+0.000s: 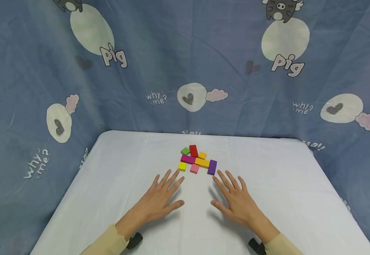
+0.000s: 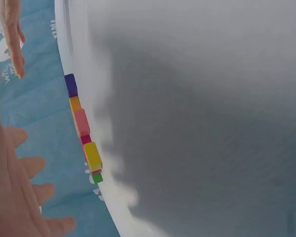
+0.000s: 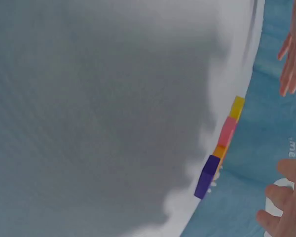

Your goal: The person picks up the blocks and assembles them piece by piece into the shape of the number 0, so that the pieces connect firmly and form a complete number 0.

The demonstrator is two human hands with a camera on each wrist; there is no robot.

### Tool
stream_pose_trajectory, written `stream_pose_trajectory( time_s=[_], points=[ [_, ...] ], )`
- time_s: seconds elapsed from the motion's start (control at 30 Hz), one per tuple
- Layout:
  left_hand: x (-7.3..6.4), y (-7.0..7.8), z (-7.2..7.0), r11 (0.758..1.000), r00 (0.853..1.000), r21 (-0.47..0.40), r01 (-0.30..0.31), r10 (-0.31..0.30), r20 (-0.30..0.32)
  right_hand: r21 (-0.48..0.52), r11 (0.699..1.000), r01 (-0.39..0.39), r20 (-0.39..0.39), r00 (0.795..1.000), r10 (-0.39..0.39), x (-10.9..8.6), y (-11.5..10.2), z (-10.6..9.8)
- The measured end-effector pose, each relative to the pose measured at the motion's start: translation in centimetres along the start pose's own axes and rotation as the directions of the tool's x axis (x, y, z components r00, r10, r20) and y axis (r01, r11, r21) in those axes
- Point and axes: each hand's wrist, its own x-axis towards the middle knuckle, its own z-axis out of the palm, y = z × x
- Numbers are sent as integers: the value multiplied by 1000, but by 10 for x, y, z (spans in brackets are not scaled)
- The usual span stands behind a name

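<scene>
Several coloured blocks lie flat in a loose cluster near the middle of the table. A red block (image 1: 193,151), a green block (image 1: 185,151) and a small orange block (image 1: 202,155) form its far side. Across the centre run a magenta block (image 1: 188,159) and a longer orange block (image 1: 202,163). Nearest the hands are a yellow block (image 1: 182,166), a pink block (image 1: 194,169) and a purple block (image 1: 212,167). My left hand (image 1: 160,199), fingers spread, hovers just short of the yellow block. Palm down, my right hand (image 1: 236,202) hovers likewise near the purple block. Neither holds anything.
A white cloth covers the table (image 1: 274,170). Behind it hangs a blue printed curtain (image 1: 134,85). Dark wrist devices, one on the left (image 1: 135,241) and one on the right (image 1: 256,246), sit below the wrists.
</scene>
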Motion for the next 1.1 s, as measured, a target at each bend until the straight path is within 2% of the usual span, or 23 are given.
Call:
stream_pose_trajectory(
  time_s=[0.17, 0.27, 0.43, 0.73, 0.93, 1.1],
  points=[
    [5, -1, 1, 993, 995, -105, 58, -49, 84, 35, 999, -11, 14, 1000, 11, 6, 5, 8],
    [8, -1, 5, 990, 993, -127, 60, -47, 107, 38, 999, -9, 28, 1000, 8, 9, 9, 11],
    [15, -5, 8, 994, 991, -102, 31, -18, 130, 51, 999, -18, 76, 997, 14, 17, 14, 14],
    [23, -15, 9, 998, 990, -60, -21, 29, 136, 72, 996, -57, 138, 989, 47, 35, 20, 20],
    [32, -20, 11, 998, 991, -58, -6, 14, 130, 83, 994, -72, 183, 982, 56, 45, 21, 23],
    [33, -20, 14, 998, 987, -59, 16, -6, 161, 90, 992, -85, 232, 971, 62, 49, 19, 24]
  ],
)
